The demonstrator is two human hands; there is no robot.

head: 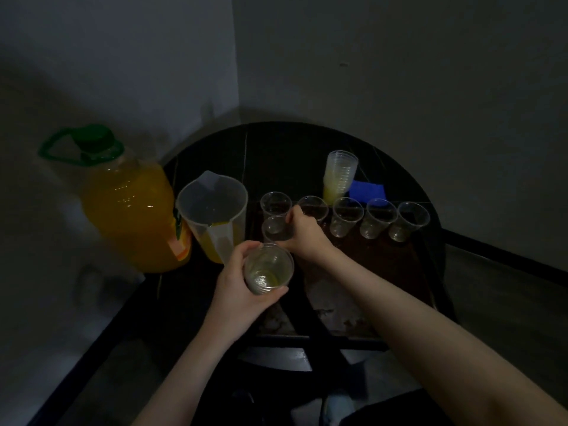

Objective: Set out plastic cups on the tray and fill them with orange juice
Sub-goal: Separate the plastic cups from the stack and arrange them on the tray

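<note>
A juice bottle (129, 207) and jug (213, 210) stand far left on the counter (276, 149). The left hand (236, 290) grips nested cups (269, 269) near the jug; the right hand (302, 233) pinches a cup (275, 229) on the dim tray (384, 265), before five empty cups (347, 216); a cup stack (339, 175) stands beyond

Two bare forearms; left hand (236, 287), right hand (304, 233); sleeveless

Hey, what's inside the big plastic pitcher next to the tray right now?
The pitcher holds orange juice only in its lower part; the upper part looks empty. Its exact level is hard to judge, since the left hand and its stack of cups cover the base.
</note>
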